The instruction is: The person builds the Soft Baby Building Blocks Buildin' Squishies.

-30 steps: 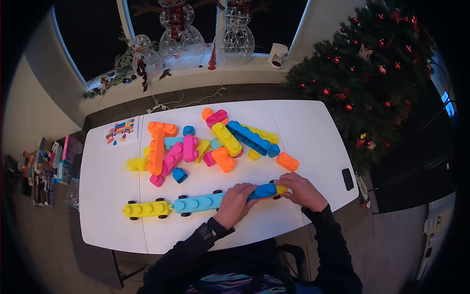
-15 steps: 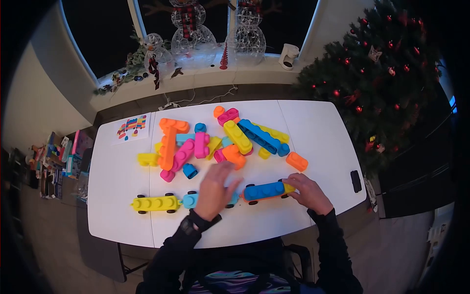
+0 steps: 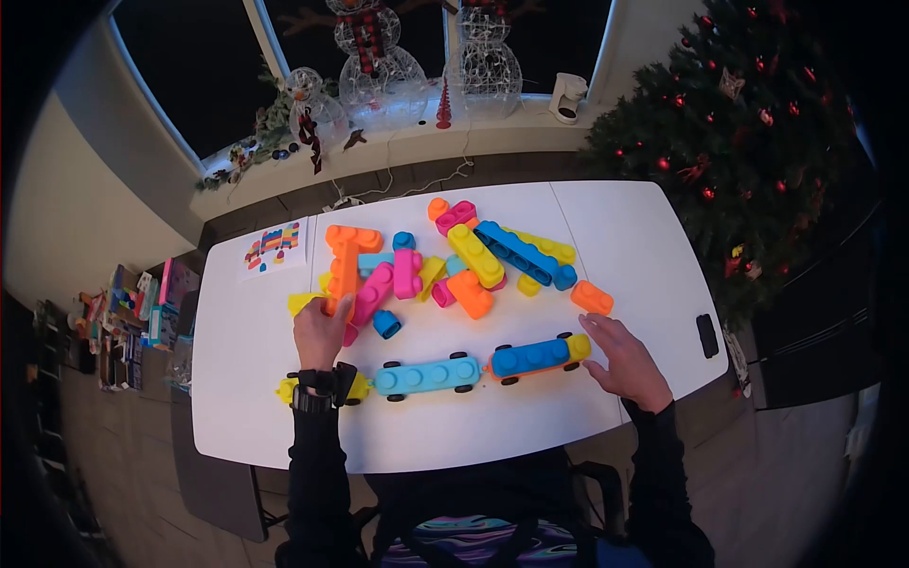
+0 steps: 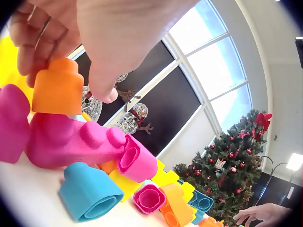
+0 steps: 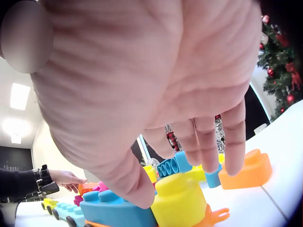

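Note:
My left hand (image 3: 320, 333) is at the near end of the long orange brick (image 3: 346, 270) in the pile. In the left wrist view its fingers lie behind the orange brick (image 4: 57, 92), with the thumb apart from it. My right hand (image 3: 627, 364) hovers, fingers spread, beside the yellow brick (image 3: 579, 347) at the right end of the wheeled row. That yellow brick (image 5: 177, 203) stands beside the blue brick (image 5: 116, 210) on an orange wheeled base. A light blue wheeled piece (image 3: 426, 375) sits in the middle; my left wrist partly covers the yellow wheeled one (image 3: 356, 388).
Behind the row lie loose bricks, among them a pink one (image 3: 407, 275), a long blue one (image 3: 516, 254) and a small dark blue one (image 3: 386, 324). A picture sheet (image 3: 275, 248) lies at the back left, a black object (image 3: 707, 336) near the right edge.
My left hand has left the blue brick and moved left to the orange brick. My right hand has let go of the yellow brick and drawn slightly away, its fingers now straighter.

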The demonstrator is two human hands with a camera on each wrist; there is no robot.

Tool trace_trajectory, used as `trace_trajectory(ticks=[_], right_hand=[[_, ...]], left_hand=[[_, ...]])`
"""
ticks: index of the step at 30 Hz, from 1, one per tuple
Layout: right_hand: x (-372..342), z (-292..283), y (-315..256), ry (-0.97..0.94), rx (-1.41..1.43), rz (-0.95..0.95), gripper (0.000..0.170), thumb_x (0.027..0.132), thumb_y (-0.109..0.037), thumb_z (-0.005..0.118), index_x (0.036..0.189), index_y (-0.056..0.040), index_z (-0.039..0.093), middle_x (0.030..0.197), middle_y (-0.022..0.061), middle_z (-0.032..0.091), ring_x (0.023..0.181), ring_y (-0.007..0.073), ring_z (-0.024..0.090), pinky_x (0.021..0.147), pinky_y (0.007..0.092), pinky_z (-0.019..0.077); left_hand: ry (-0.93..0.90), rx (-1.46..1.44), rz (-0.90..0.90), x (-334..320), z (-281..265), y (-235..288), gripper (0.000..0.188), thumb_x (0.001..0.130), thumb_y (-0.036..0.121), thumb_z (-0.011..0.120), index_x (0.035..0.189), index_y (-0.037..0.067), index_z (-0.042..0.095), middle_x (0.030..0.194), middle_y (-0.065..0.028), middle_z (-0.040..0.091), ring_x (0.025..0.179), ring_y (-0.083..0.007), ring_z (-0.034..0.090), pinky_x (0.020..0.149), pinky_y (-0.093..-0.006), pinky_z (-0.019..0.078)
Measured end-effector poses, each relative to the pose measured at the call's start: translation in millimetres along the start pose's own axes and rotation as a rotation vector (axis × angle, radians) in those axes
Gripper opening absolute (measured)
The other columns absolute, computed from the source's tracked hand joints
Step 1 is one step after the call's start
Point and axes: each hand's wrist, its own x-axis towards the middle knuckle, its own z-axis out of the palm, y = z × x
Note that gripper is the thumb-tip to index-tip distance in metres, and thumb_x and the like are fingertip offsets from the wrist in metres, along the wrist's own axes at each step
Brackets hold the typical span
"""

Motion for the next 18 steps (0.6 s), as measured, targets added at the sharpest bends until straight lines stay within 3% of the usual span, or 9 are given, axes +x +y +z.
trace_trajectory(ticks=[4, 8, 10, 11, 13, 14, 16, 18], right_hand=[[-0.2, -7.4, -6.9, 0.125, -0.022, 0.003, 0.069, 0.096, -0.009, 0.087, 0.161, -0.0041, 0.062, 0.157, 0.0208, 0.066, 0.143, 0.0401, 0.065, 0.119, 0.047, 0.0566], [4.6, -14.3, -28.5, 0.173, 0.031, -0.05, 0.064, 0.096, -0.009, 0.088, 0.156, -0.0023, 0.066, 0.152, 0.0201, 0.07, 0.139, 0.0397, 0.067, 0.118, 0.0464, 0.0572], [8.6, -12.0, -40.0, 0.206, 0.105, -0.134, 0.059, 0.096, -0.008, 0.089, 0.151, -0.001, 0.069, 0.149, 0.0187, 0.072, 0.134, 0.0389, 0.07, 0.115, 0.0464, 0.0585], [11.1, -8.1, -44.6, 0.203, 0.11, -0.127, 0.059, 0.096, -0.008, 0.089, 0.151, -0.001, 0.069, 0.149, 0.0187, 0.072, 0.134, 0.0389, 0.07, 0.115, 0.0464, 0.0585], [17.7, 0.7, -55.2, 0.212, 0.172, -0.179, 0.056, 0.098, -0.011, 0.088, 0.15, -0.0017, 0.069, 0.148, 0.0176, 0.072, 0.131, 0.0383, 0.071, 0.112, 0.0472, 0.0586], [22.9, 6.3, -62.0, 0.207, 0.176, -0.177, 0.056, 0.098, -0.011, 0.088, 0.15, -0.0017, 0.069, 0.148, 0.0176, 0.072, 0.131, 0.0383, 0.071, 0.112, 0.0472, 0.0586], [35.8, 20.3, -77.0, 0.242, 0.212, -0.271, 0.054, 0.1, -0.017, 0.087, 0.15, -0.0029, 0.07, 0.147, 0.0171, 0.072, 0.131, 0.0376, 0.071, 0.109, 0.0472, 0.058], [47.2, 36.6, -93.7, 0.235, 0.204, -0.292, 0.058, 0.101, -0.023, 0.086, 0.152, -0.0035, 0.069, 0.147, 0.0167, 0.073, 0.13, 0.0369, 0.07, 0.11, 0.0473, 0.0569]], left_hand=[[0.016, -0.091, -0.07, 5.9, 1.5, -8.0, 0.061, 0.099, 0.053, 0.089, 0.108, -0.007, 0.084, 0.09, -0.0212, 0.083, 0.083, -0.0374, 0.082, 0.077, -0.0466, 0.0627], [0.048, -0.233, -0.111, -6.9, -34.6, -14.0, 0.052, 0.102, 0.044, 0.089, 0.116, -0.006, 0.083, 0.087, -0.0163, 0.083, 0.079, -0.0298, 0.081, 0.077, -0.0414, 0.0628], [0.028, -0.32, -0.114, -26.7, -66.1, -4.8, 0.044, 0.107, 0.03, 0.085, 0.129, -0.008, 0.078, 0.102, -0.0144, 0.084, 0.091, -0.0218, 0.081, 0.087, -0.0377, 0.0638], [0.021, -0.315, -0.114, -36.3, -74.1, -4.0, 0.044, 0.107, 0.03, 0.085, 0.129, -0.008, 0.078, 0.102, -0.0144, 0.084, 0.091, -0.0218, 0.081, 0.087, -0.0377, 0.0638], [-0.07, -0.494, 0.12, -56.1, -85.1, -3.5, 0.039, 0.106, 0.013, 0.084, 0.138, -0.005, 0.073, 0.124, -0.0153, 0.081, 0.112, -0.023, 0.08, 0.099, -0.0388, 0.0645], [-0.074, -0.491, 0.116, -65.9, -88.9, -0.3, 0.039, 0.106, 0.013, 0.084, 0.138, -0.005, 0.073, 0.124, -0.0153, 0.081, 0.112, -0.023, 0.08, 0.099, -0.0388, 0.0645], [-0.284, -0.517, 0.305, -84.5, -91.0, 6.9, 0.04, 0.101, 0.002, 0.085, 0.138, -0.003, 0.072, 0.14, -0.0163, 0.076, 0.128, -0.0262, 0.076, 0.11, -0.0419, 0.0636], [-0.382, -0.514, 0.322, -97.9, -82.3, 7.1, 0.046, 0.094, -0.006, 0.087, 0.138, -0.002, 0.073, 0.141, -0.0168, 0.076, 0.13, -0.0297, 0.075, 0.116, -0.0443, 0.0625]])
